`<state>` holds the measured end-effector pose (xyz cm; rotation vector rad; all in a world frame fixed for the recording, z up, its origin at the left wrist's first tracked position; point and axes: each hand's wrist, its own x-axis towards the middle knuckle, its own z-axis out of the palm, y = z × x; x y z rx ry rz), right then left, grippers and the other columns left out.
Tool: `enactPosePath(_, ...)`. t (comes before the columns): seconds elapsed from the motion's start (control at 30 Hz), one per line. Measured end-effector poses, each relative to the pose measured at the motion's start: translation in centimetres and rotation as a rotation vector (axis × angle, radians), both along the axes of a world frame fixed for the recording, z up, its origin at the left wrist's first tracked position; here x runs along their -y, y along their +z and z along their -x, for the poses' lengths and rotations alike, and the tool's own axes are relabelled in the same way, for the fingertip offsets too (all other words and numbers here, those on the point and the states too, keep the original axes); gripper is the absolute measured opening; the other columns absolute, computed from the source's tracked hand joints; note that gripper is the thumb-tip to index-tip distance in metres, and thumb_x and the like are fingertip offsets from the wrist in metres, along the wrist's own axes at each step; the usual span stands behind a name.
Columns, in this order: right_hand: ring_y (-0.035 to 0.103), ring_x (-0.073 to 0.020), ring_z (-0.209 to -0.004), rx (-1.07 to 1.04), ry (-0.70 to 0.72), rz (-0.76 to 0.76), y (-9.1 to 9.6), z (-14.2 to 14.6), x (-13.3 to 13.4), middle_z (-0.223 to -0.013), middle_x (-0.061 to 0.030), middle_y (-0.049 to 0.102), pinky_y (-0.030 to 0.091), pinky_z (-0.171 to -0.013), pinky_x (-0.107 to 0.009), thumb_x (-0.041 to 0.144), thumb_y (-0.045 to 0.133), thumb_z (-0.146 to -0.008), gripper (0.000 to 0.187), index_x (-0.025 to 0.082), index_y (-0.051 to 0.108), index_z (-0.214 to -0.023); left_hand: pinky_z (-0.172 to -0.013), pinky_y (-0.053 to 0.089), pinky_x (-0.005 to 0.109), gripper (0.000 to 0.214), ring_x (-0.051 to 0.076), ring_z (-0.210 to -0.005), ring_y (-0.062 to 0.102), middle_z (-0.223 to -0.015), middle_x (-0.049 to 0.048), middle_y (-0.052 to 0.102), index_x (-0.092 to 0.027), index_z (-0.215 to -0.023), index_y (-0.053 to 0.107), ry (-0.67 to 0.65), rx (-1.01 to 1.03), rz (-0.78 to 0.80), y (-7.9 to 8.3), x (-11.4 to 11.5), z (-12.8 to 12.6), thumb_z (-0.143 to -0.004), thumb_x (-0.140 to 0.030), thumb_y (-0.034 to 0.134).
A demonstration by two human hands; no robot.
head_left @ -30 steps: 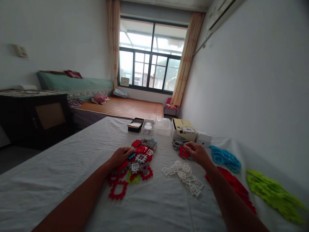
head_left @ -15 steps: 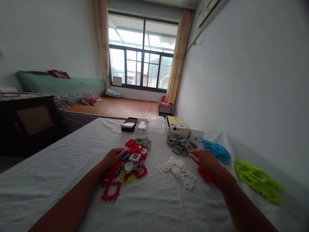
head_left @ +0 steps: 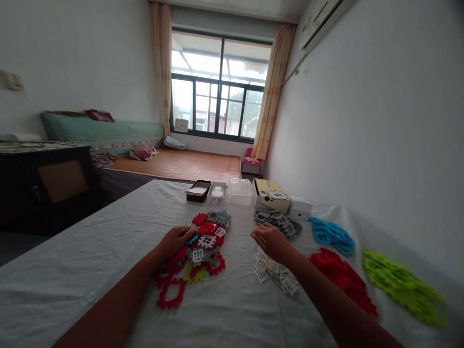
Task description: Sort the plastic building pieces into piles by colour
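Note:
My left hand (head_left: 178, 240) rests at the left edge of a mixed pile of toothed plastic building pieces (head_left: 210, 228), mostly red and grey. Its fingers are curled, with a small blue piece (head_left: 192, 239) right by the fingertips; what they grip is hidden. My right hand (head_left: 270, 241) hovers at the near edge of the grey pieces (head_left: 286, 223), over white window-shaped pieces (head_left: 277, 274). Its fingertips are pressed together, and nothing shows in them. A red square frame (head_left: 171, 293) lies at the near end of the mixed pile.
Blue pieces (head_left: 331, 235), red pieces (head_left: 344, 279) and lime-green pieces (head_left: 402, 285) lie in separate heaps on the right. Along the back stand a black box (head_left: 198, 195), a white box (head_left: 217, 194), a clear plastic tub (head_left: 240, 192) and a yellow carton (head_left: 271, 195).
My right hand has moved left from beside the grey and blue heaps, uncovering more of the red heap. My left hand stays at the mixed pile. The view has shifted slightly.

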<state>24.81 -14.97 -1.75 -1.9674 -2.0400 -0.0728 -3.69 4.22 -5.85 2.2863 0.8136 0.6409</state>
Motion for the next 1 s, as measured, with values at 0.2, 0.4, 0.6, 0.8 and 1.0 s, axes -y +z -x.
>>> enactPosePath(0.2, 0.041, -0.0216, -0.124, 0.091, -0.023, 0.099, -2.4, 1.2, -6.9, -0.134, -0.0082, 0.05, 0.033, -0.099, -0.036, 0.041, 0.041, -0.09, 0.044, 0.021, 0.049, -0.128, -0.068, 0.043, 0.023, 0.046, 0.019, -0.075, 0.061, -0.079, -0.0009, 0.07, -0.017, -0.088, 0.072, 0.0, 0.024, 0.009, -0.6, -0.2, 0.1, -0.085, -0.048, 0.037)
enactPosePath(0.4, 0.059, -0.0238, -0.096, 0.147, -0.069, 0.096, -0.4, 2.4, -6.0, -0.089, -0.0115, 0.069, 0.04, -0.086, -0.038, 0.036, 0.043, -0.089, 0.03, 0.019, 0.067, -0.084, -0.069, 0.043, 0.023, 0.047, 0.019, -0.076, 0.062, -0.081, -0.0004, 0.071, -0.018, -0.088, 0.072, 0.034, 0.035, 0.014, -1.1, -0.5, -0.2, -0.086, -0.048, 0.036)
enactPosePath(0.6, 0.057, -0.0172, -0.098, -0.201, 0.307, -0.012, -0.6, 7.2, -4.2, -0.109, -0.004, 0.061, 0.043, -0.084, -0.028, 0.026, 0.063, -0.076, 0.031, 0.025, 0.059, -0.108, -0.07, 0.044, 0.023, 0.05, 0.018, -0.075, 0.062, -0.081, 0.0004, 0.072, -0.017, -0.087, 0.072, 0.026, 0.061, 0.024, -0.8, 0.0, -0.4, -0.087, -0.05, 0.034)
enactPosePath(0.8, 0.057, -0.0163, -0.093, -0.353, 0.386, -0.079, -3.1, 9.5, -2.8, -0.104, -0.0035, 0.06, 0.044, -0.083, -0.028, 0.022, 0.066, -0.073, 0.024, 0.023, 0.061, -0.096, -0.068, 0.045, 0.023, 0.049, 0.018, -0.073, 0.062, -0.078, -0.0002, 0.071, -0.017, -0.086, 0.072, 0.02, 0.067, 0.034, -0.7, 0.1, -0.4, -0.086, -0.05, 0.035)
enactPosePath(1.0, 0.059, -0.0132, -0.079, -0.446, 0.253, -0.112, -2.6, 7.7, -2.4, -0.088, 0.0003, 0.065, 0.045, -0.073, -0.023, 0.021, 0.057, -0.081, 0.017, 0.025, 0.062, -0.097, -0.071, 0.045, 0.023, 0.047, 0.019, -0.077, 0.062, -0.082, -0.0007, 0.072, -0.019, -0.089, 0.072, 0.028, 0.043, 0.059, -0.7, -0.5, -0.5, -0.084, -0.051, 0.039)
